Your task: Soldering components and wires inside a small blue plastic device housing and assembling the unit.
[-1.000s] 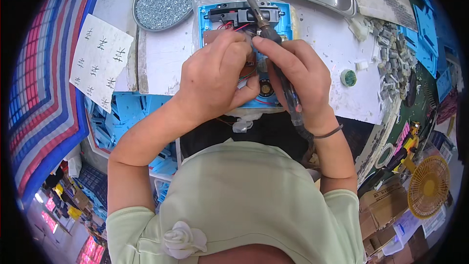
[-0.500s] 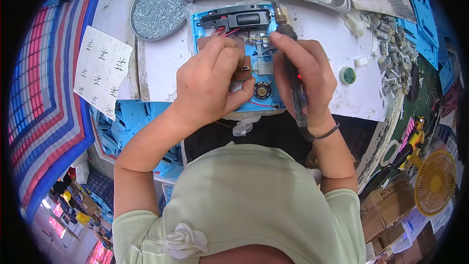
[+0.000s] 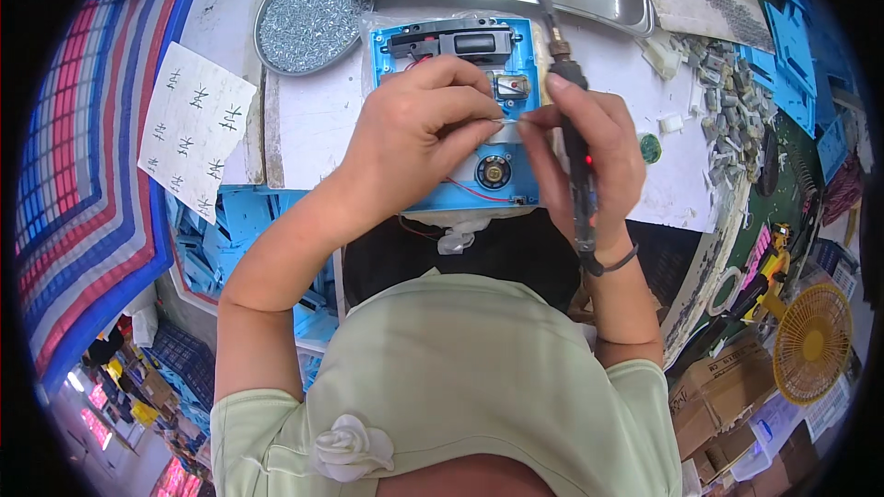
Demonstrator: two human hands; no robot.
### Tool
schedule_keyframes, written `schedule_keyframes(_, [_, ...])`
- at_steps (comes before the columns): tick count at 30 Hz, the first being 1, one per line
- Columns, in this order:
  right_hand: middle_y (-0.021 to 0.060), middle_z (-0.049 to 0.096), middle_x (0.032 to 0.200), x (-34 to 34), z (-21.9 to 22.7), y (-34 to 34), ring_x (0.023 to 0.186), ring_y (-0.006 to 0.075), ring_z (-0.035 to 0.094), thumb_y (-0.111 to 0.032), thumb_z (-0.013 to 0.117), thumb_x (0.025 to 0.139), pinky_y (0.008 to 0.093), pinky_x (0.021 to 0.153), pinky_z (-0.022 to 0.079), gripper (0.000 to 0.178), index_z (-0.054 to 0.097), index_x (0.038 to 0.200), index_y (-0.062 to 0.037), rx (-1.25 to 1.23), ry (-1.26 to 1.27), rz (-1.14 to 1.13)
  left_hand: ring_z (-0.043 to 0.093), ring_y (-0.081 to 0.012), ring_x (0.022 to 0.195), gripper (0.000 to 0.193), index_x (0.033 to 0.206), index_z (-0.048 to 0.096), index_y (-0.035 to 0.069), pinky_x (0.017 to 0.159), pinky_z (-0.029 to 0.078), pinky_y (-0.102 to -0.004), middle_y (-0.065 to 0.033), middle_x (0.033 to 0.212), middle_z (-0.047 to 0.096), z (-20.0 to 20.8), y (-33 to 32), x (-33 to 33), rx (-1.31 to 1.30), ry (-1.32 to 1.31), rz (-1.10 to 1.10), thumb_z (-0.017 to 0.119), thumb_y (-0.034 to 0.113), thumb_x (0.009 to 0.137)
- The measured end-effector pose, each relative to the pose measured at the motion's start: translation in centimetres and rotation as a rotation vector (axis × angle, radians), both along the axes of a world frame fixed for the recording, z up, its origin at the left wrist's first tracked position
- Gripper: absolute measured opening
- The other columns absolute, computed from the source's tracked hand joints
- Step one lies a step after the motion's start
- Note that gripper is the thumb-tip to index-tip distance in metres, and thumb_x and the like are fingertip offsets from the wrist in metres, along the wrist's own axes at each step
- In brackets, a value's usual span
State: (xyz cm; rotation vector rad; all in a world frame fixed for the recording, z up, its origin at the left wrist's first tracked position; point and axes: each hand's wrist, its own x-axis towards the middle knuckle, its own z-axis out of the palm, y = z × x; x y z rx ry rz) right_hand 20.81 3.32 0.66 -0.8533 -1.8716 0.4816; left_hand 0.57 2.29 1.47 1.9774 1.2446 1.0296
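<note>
Tabletop [image 3: 677, 189] adjoins handwritten paper [image 3: 189, 133]; right fingers [image 3: 579, 101] grip soldering iron [image 3: 577, 147]; whether left fingers [image 3: 456, 101] hold anything is unclear.

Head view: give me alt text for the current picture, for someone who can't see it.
A person's right hand holds a soldering iron, tip pointing away from the body, its fingertips close to those of the left hand above an open blue casing with a round speaker. Beyond are a compartmented metal tray and, farther left, a round tray of small metal pieces.
</note>
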Motion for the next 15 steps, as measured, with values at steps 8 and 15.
schedule_keyframes(8, [0.0112, 0.065, 0.087, 5.8, 1.1, -2.0, 0.075, 0.0195, 0.064, 0.008, 0.081, 0.074, 0.0295, 0.070, 0.050, 0.053, 0.065, 0.124, 0.0025, -0.159, 0.124, -0.099, 0.065, -0.0154, 0.072, 0.009, 0.091, 0.071, -0.001, 0.064, 0.051, -0.0276, -0.0075, 0.084, 0.068, 0.4, 0.2, -0.3, -0.147, -0.021, -0.052, 0.075, -0.003, 0.083])
schedule_keyframes(15, [0.0155, 0.066, 0.098, 8.9, 3.1, -4.6, 0.085, 0.0157, 0.061, -0.004, 0.075, 0.084, 0.0264, 0.077, 0.048, 0.034, 0.064, 0.113, 0.0074, -0.459, 0.324, -0.089, 0.064, -0.0235, 0.076, 0.013, 0.092, 0.071, 0.002, 0.068, 0.051, -0.0308, -0.0085, 0.087, 0.065, -0.1, 0.7, -0.8, 0.019, 0.039, -0.206, 0.075, -0.002, 0.080])
